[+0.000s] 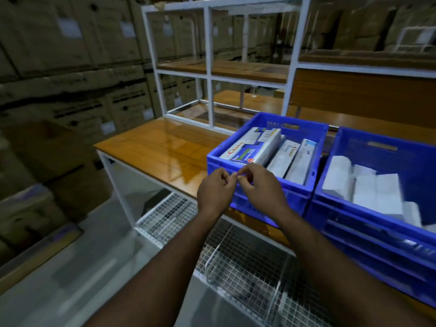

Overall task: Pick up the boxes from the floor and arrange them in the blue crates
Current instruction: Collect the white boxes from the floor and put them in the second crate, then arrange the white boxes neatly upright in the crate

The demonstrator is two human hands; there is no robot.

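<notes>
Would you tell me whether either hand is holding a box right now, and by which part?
Neither holds a box. The left hand and right hand meet fingertip to fingertip before the blue crate.

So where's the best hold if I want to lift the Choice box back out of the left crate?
Probably from above: the Choice box lies flat on top in the left crate, its broad face up. Hook fingers over its long right edge, where the neighbouring boxes sit lower; the crate's left wall crowds the other side.
</notes>
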